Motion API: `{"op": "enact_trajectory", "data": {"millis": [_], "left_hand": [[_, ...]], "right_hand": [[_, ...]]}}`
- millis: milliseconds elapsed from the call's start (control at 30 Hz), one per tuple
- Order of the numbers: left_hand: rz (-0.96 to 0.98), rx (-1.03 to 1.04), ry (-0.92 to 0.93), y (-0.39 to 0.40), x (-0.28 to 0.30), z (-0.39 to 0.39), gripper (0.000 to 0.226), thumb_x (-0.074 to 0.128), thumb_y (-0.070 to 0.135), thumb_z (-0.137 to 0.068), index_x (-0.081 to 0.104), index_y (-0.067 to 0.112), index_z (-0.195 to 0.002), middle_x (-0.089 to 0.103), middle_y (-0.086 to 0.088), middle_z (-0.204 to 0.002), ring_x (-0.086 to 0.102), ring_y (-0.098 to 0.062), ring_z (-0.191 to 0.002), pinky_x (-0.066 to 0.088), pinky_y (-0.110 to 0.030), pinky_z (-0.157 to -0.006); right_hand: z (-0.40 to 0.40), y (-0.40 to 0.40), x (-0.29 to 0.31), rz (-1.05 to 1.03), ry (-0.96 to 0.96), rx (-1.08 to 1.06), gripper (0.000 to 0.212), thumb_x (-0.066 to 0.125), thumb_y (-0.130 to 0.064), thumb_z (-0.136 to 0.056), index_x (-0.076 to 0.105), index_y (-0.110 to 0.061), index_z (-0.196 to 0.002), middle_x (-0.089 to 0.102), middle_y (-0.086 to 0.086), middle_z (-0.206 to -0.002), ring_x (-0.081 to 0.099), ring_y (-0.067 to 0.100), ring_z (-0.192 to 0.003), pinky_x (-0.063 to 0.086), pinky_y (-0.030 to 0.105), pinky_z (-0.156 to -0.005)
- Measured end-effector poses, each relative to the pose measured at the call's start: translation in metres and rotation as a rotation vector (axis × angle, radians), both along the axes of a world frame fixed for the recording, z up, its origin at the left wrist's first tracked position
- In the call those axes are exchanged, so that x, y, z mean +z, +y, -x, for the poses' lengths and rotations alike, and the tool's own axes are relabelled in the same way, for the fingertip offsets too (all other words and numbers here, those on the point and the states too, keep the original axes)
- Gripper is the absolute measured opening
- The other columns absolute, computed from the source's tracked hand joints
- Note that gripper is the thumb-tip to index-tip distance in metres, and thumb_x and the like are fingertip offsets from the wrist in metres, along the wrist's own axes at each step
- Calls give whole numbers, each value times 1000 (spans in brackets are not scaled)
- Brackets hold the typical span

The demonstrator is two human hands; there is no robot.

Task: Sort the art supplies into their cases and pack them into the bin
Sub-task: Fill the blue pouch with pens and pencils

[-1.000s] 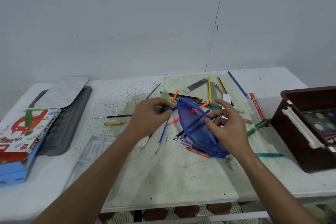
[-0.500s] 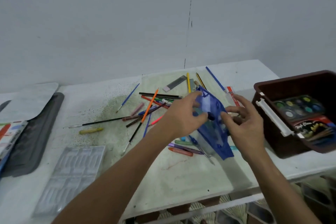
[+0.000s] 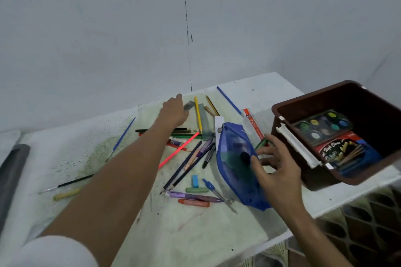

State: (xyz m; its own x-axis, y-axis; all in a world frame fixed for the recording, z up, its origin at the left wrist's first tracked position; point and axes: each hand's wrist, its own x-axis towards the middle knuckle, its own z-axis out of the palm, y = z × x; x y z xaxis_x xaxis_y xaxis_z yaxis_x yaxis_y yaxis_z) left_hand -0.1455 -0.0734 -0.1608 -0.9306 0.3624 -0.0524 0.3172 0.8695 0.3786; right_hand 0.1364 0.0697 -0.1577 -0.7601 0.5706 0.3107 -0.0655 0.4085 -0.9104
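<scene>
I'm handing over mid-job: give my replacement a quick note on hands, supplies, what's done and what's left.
Left hand: reaching to the far side of the table, fingers at a grey eraser; grip unclear.
Right hand: fingers spread, steadying the blue mesh pouch, which lies unzipped on the table.
Done: watercolour palette and a red box of supplies sit in the brown bin.
Left: pencils, brushes, pastels and a compass lie loose; case them, zip the pouch, pack it.
</scene>
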Motion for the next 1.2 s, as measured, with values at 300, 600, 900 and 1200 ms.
{"op": "enact_trajectory", "data": {"millis": [300, 600, 900, 1200], "left_hand": [[-233, 18, 4, -2, 4, -3, 61, 64, 18, -81, 40, 9, -136, 61, -13, -106, 59, -26, -89, 47, -32, -71], [-247, -87, -11, 53, 3, -49, 42, 61, 23, -83, 50, 13, -122, 55, -1, -98, 55, -18, -83, 42, -26, -65], [-172, 43, 28, 26, -4, -63, 39, 59, 18, -81, 47, 4, -115, 60, -15, -95, 59, -30, -74, 53, -39, -61], [-499, -48, -38, -10, 42, -135, 52, 66, 18, -79, 48, 18, -127, 66, -6, -71, 58, -16, -61, 44, -17, -56]], "right_hand": [[2, 5, -1, 47, 10, 28, 58, 69, -4, -83, 48, -44, -119, 66, -3, -89, 65, 15, -74, 58, 34, -72], [0, 9, -3, 87, 21, 51, 59, 69, -2, -82, 48, -44, -119, 66, -2, -88, 65, 16, -74, 57, 30, -71], [3, 9, -5, 153, 33, 74, 56, 70, -2, -81, 50, -30, -126, 66, -5, -88, 64, 16, -72, 55, 21, -68], [12, 4, -3, 198, 39, 36, 53, 69, -6, -83, 50, -32, -125, 64, -4, -88, 63, 14, -72, 54, 24, -70]]}}
